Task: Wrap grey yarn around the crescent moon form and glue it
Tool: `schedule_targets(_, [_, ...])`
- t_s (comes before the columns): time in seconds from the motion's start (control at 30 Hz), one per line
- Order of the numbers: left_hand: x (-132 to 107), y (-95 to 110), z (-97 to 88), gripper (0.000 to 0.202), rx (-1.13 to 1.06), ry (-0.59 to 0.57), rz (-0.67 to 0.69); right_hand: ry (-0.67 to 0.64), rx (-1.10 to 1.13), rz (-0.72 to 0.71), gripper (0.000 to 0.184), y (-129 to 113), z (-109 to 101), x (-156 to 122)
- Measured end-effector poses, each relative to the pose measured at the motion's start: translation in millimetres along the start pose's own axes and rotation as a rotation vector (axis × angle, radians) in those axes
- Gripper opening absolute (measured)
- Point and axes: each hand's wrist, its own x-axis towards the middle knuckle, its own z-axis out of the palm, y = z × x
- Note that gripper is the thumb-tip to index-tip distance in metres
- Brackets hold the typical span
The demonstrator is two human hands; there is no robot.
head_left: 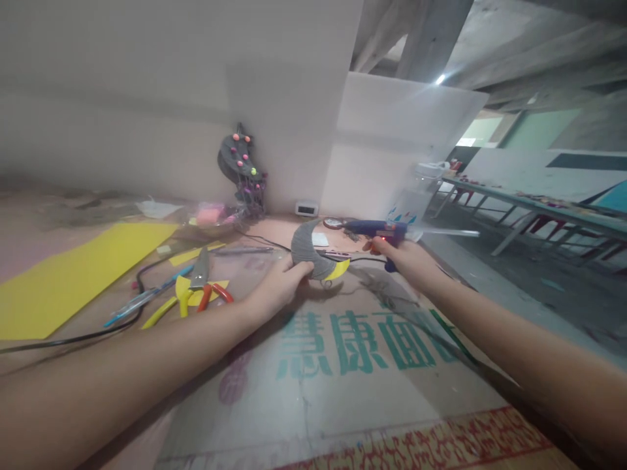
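My left hand (pixel 281 284) pinches a crescent-shaped piece (pixel 309 253) wrapped in grey cord, with bare yellow (pixel 339 268) showing at its lower tip. My right hand (pixel 404 258) is wrapped round a blue hot glue gun (pixel 375 228) with a small red light lit. A clear glue stick (pixel 448 232) sticks out of its back end. The gun's nozzle points left, close above and to the right of the crescent. Whether the two touch, I cannot tell. Beyond them, against the wall, stands a finished-looking grey crescent (pixel 240 160) dotted with coloured beads.
Scissors (pixel 200 274) and pliers with red handles (pixel 215 292) lie left of my left hand, beside a blue pen (pixel 147 297) and a yellow sheet (pixel 93 274). A black cable (pixel 63 341) crosses the table. A small white digital clock (pixel 306 209) stands by the wall.
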Motion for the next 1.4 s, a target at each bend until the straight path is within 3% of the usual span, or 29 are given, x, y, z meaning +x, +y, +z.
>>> schedule_targets(0.13, [3,-4,-1.7,0.017,0.046,-0.005,0.010,-0.015,-0.173,-0.065,0.038,-1,18,41])
schedule_targets(0.27, [6,-7,-3.0,0.021,0.143,-0.061,-0.004,-0.053,-0.187,-0.056,0.031,18,50,83])
schedule_targets(0.37, [5,-6,-2.3,0.024,0.105,-0.081,0.027,-0.073,-0.229,-0.023,0.030,33,67,98])
schedule_targets(0.47, [4,-6,-1.7,0.057,0.014,-0.083,0.023,-0.078,-0.277,-0.020,0.032,40,67,98])
schedule_targets(0.53, [3,-7,-2.1,0.076,0.008,-0.077,0.002,-0.053,-0.310,-0.037,0.035,39,59,91])
schedule_targets(0.57, [2,-7,-2.5,0.076,0.027,-0.065,0.011,-0.028,-0.327,-0.048,0.037,38,54,86])
schedule_targets(0.73, [3,-7,-5.2,0.018,0.132,-0.025,0.155,0.046,-0.359,-0.097,0.039,23,26,35])
schedule_targets(0.83, [5,-7,-5.9,0.013,0.122,-0.023,0.159,-0.055,-0.298,-0.155,0.040,9,23,-4])
schedule_targets(0.97, [3,-6,-5.1,0.015,0.171,-0.034,0.181,-0.300,-0.122,-0.278,0.032,-11,40,-42])
schedule_targets(1.07, [-1,-7,-3.5,0.026,0.263,-0.079,0.250,-0.383,0.060,-0.203,0.037,-21,54,-54])
schedule_targets(1.17, [-6,-8,-2.4,0.032,0.400,-0.083,0.321,-0.397,0.152,-0.118,0.019,-25,57,-61])
schedule_targets(1.4, [-10,-10,-3.3,0.029,0.597,-0.142,0.533,-0.235,-0.051,-0.381,0.020,-39,35,-68])
